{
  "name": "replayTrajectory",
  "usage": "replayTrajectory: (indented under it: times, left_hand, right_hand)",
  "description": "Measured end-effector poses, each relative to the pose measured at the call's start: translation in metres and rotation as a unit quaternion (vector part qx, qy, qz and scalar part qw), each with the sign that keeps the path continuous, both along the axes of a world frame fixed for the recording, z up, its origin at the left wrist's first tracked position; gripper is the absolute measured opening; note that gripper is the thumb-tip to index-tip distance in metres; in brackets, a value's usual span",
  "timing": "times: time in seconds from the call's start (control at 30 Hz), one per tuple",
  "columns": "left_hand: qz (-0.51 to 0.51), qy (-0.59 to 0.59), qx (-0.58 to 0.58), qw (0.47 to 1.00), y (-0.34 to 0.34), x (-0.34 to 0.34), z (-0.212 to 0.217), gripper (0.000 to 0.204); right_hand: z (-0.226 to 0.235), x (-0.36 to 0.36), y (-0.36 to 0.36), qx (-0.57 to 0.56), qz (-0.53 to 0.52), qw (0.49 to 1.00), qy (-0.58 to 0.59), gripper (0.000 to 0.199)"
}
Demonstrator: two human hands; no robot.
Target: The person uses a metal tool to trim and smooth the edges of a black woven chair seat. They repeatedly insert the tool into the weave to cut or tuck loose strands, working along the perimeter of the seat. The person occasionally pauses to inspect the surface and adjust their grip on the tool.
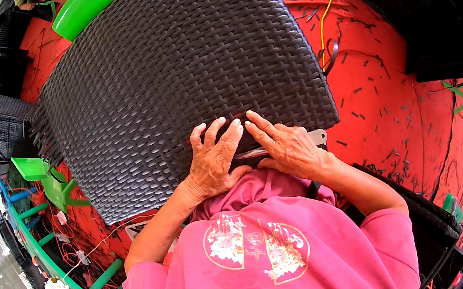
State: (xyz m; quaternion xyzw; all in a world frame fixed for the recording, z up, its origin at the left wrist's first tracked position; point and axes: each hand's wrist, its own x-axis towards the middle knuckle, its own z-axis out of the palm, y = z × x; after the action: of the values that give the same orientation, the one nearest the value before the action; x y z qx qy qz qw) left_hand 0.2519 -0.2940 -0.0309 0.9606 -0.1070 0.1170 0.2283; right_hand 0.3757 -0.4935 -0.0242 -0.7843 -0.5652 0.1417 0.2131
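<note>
A dark brown woven panel [173, 64] of flat plastic strips spreads out before me, its near edge by my lap. My left hand [212, 158] rests on this edge, fingers stretched out over the weave and thumb toward my body. Close beside it, my right hand [292, 149] lies with its fingers extended on the weave, the fingertips of both hands nearly meeting. A pale flat metal piece [318, 137] with a hole in its end shows beside my right hand; the hand covers part of it. What lies beneath the fingers is hidden.
Dark strip scraps litter the red floor [368, 107]. A yellow cord [326, 10] runs along the panel's right side. Green plastic chairs [53, 178] stand around it. Black woven furniture [407, 7] stands at the right. Green tubes [33, 231] and people are at the left.
</note>
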Motion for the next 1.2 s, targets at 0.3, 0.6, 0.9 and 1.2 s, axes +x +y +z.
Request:
replayTrajectory:
  times: [0.3,0.6,0.9,1.2]
  left_hand:
    - [-0.038,-0.048,0.016,0.998,0.008,-0.026,-0.003,0.061]
    - [-0.034,-0.074,0.007,0.997,0.006,-0.023,-0.005,0.051]
    - [-0.009,-0.011,0.014,1.000,-0.005,0.003,-0.002,0.074]
    - [0.008,0.014,0.034,0.999,-0.009,0.009,-0.002,0.079]
  right_hand:
    - [-0.003,-0.003,-0.005,0.016,-0.002,0.999,-0.029,0.075]
    - [-0.006,-0.003,-0.007,0.045,0.007,0.999,-0.025,0.076]
    - [0.013,0.005,0.006,-0.032,0.003,0.999,0.037,0.088]
    - [0.013,0.006,0.008,-0.043,-0.001,0.999,0.033,0.090]
